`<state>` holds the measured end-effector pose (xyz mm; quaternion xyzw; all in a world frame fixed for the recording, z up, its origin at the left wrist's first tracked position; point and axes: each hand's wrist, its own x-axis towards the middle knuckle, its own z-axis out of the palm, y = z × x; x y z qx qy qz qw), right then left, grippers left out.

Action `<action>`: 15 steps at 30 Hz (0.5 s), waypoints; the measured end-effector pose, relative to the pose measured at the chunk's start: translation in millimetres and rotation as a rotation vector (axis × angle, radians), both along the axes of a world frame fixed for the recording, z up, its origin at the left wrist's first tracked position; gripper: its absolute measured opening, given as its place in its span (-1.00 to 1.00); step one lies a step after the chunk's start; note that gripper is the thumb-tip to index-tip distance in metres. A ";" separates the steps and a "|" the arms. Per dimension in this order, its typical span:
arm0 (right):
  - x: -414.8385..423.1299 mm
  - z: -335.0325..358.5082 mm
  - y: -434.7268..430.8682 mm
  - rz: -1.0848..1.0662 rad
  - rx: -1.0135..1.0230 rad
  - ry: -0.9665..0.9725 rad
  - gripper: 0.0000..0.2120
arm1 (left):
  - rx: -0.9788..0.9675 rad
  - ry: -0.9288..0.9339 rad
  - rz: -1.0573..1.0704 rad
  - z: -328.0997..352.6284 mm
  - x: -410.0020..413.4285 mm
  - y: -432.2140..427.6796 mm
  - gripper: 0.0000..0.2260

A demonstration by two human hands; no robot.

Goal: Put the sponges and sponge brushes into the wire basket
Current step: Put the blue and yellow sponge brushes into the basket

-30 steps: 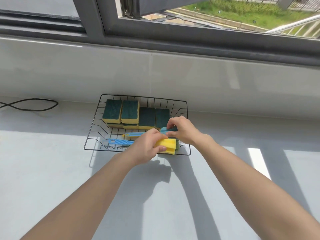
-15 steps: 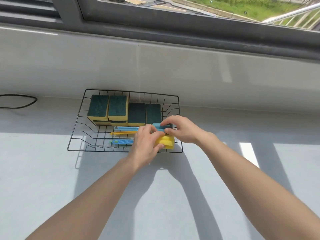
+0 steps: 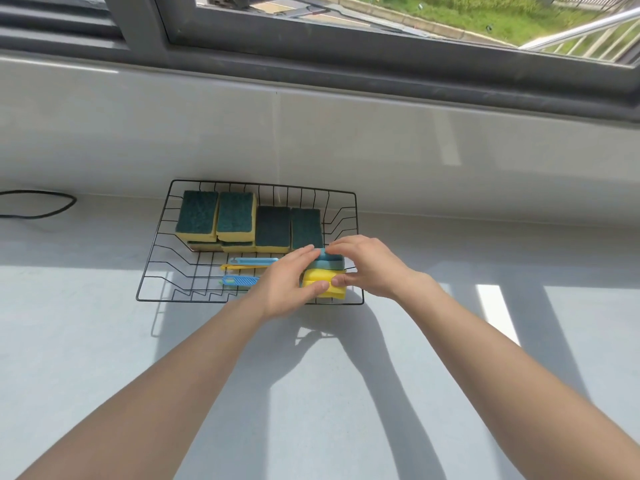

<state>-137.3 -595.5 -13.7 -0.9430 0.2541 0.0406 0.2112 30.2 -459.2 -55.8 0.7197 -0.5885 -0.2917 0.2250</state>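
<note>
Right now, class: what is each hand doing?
Left hand: closed on the yellow sponge head.
Right hand: fingers pinching the blue sponge head and touching the yellow one.

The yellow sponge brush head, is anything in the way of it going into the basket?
Nothing visible blocks it. The yellow sponge brush head already sits inside the wire basket at its front right corner, beside the blue one, with the left hand and right hand both on them.
</note>
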 end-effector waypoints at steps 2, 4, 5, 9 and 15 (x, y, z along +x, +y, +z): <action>0.5 -1.3 2.9 -0.007 -0.033 -0.015 -0.47 | -0.021 -0.038 0.012 -1.5 -1.1 -0.3 -0.39; 1.1 -3.1 6.7 -0.023 -0.054 -0.023 -0.50 | -0.027 -0.065 0.044 -2.8 -5.6 -1.0 -0.42; 1.4 -4.6 8.5 -0.033 -0.061 -0.026 -0.51 | -0.031 -0.072 0.067 -3.5 -8.3 -1.6 -0.43; 1.2 -6.7 13.3 -0.074 -0.042 -0.028 -0.55 | -0.037 -0.103 0.143 -2.2 -19.0 -2.3 -0.46; -6.4 1.6 17.9 -0.113 -0.017 -0.031 -0.52 | -0.016 -0.154 0.100 13.0 -19.8 4.0 -0.44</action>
